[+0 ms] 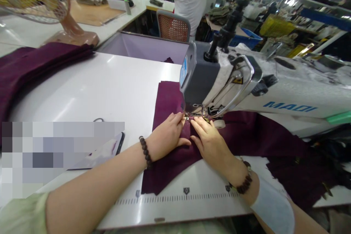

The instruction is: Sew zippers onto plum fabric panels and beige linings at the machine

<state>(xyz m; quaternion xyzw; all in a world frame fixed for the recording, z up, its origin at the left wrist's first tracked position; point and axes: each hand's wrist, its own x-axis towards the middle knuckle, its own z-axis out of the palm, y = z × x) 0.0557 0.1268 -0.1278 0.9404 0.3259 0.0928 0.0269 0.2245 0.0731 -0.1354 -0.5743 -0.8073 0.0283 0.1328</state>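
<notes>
A maroon piece of cloth [167, 175] lies under the needle area of a sewing machine [203, 76]. My left hand [167, 135] rests on it just left of the presser foot [187, 117], fingers stretched forward and thumb out to the right. Flat on the same cloth, close to the foot's right side, is my right hand [211, 144], its fingers extended and thumb apart. Both hands press from above; neither is wrapped round anything. The needle tip is too small to make out. More maroon fabric [255, 135] runs right beneath the machine arm.
Folded maroon cloth [46, 65] is stacked at the left, near a fan [74, 33]. A phone [109, 150] lies left of my forearm. Dark fabric [301, 179] is heaped at the right. Beyond a lilac bin [153, 47], another person sits by a chair [174, 25].
</notes>
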